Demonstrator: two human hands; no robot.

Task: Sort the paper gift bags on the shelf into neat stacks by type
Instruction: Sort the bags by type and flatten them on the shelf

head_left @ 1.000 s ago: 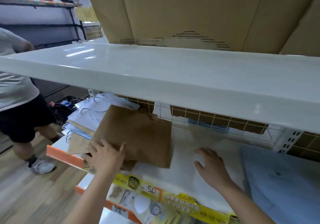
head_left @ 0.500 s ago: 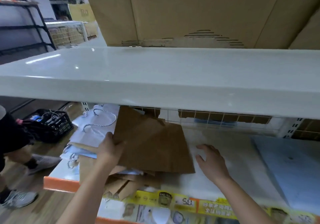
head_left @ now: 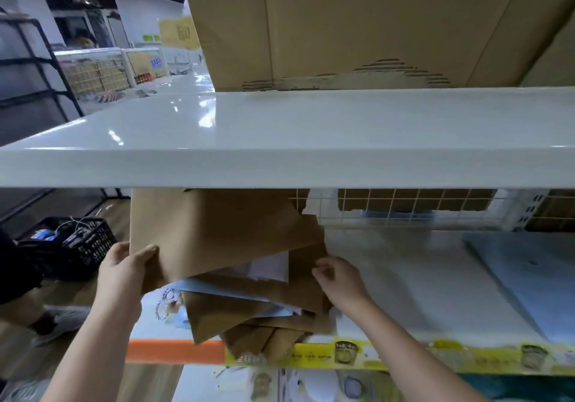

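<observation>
Head view: shelf carries one mixed heap at its left front; right part holds only a pale blue sheet. No sorted stacks visible, so sorting judged barely begun. Heap: brown paper bags with white and light-blue ones interleaved, corners overhanging the edge. Top brown bag raised, tilted. Left hand grip clamps its lower left corner, thumb on top; right hand grip pinches its right edge.
</observation>
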